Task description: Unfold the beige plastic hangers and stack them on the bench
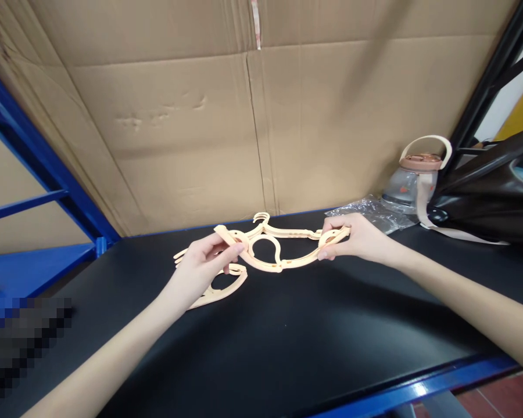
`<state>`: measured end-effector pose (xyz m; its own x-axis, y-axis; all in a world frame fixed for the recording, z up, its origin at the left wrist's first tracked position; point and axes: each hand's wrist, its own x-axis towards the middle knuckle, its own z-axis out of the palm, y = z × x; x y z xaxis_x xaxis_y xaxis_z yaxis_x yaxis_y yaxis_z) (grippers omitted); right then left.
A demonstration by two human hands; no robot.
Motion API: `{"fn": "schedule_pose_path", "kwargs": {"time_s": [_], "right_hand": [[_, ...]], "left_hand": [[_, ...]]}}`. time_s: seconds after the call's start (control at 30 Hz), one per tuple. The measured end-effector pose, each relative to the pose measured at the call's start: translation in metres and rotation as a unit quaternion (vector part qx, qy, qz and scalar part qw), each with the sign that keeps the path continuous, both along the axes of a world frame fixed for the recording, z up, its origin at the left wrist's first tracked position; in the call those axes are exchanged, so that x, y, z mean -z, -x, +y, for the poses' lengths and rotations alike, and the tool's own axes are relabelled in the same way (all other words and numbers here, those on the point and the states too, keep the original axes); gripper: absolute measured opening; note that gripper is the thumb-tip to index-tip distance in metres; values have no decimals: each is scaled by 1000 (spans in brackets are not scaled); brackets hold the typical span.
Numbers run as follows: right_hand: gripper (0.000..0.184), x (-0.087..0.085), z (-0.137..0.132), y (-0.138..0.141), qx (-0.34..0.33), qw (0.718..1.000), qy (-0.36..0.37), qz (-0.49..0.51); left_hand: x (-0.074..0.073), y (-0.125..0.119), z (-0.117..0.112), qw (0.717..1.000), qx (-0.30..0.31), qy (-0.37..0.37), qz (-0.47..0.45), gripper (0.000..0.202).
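Observation:
Both my hands grip a cream plastic folding hanger [265, 267] just above the black table. My left hand [209, 258] pinches its left end between thumb and fingers. At the other end, my right hand [348, 235] is closed on the right arm, thumb below. The held hanger's curved hook loops up in the middle. Behind it lies another cream hanger [292, 233], its hook toward the cardboard. More folded cream hanger parts [222, 293] rest on the table under and beside my left hand, which partly hides them.
A clear water bottle [407, 186] with a pink lid and strap stands at the back right, beside crumpled clear plastic wrap [370, 210]. A black bag [492, 186] sits at the right. Cardboard [178, 133] walls the back; a blue metal frame [61, 174] rises at left.

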<state>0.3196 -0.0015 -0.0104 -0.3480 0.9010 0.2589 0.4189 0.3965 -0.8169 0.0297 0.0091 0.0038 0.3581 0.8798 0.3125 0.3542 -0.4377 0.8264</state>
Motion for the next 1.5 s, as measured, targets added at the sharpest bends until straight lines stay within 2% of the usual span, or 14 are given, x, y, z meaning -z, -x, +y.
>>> {"fn": "schedule_pose_path", "kwargs": {"time_s": [0.1,0.27,0.47,0.57,0.73,0.87,0.97,1.03,1.1,1.17,1.2,1.27,1.33,1.5], "right_hand": [[27,4,-2,7,-36,996,25,73],[22,10,-7,19,-82,979,68,176],[23,19,-15,32,-77,985,71,141],[26,21,-18,36,-77,990,54,107],[38,19,-22,38,-90,993,18,72],[41,23,-27,46,-140,985,64,79],[33,26,-25,49,-135,975,110,138],[25,27,-22,47,-126,971,129,159],[23,26,-17,44,-112,969,145,166],[25,26,-14,40,-101,967,164,169],[27,25,-14,39,-99,964,176,171],[28,25,-14,38,-104,959,198,173],[29,24,-16,38,-120,955,217,164],[38,25,-17,39,-168,946,241,136]], "left_hand": [[0,-2,-1,999,-3,6,-34,25],[9,-10,-5,996,52,65,-26,23],[25,-22,-16,982,110,149,-43,20],[26,-26,-21,983,93,148,-57,20],[19,-27,-22,986,11,125,-108,22],[16,-26,-22,984,-11,130,-121,27],[19,-23,-18,984,-6,127,-124,46],[22,-19,-13,989,-2,76,-127,65],[23,-14,-9,996,0,-33,-87,85],[22,-9,-6,985,2,-170,15,98],[20,-7,-6,970,9,-230,78,102],[17,-5,-8,932,34,-307,192,102],[15,-4,-10,903,59,-334,264,97],[13,-3,-8,860,100,-369,338,74]]}}
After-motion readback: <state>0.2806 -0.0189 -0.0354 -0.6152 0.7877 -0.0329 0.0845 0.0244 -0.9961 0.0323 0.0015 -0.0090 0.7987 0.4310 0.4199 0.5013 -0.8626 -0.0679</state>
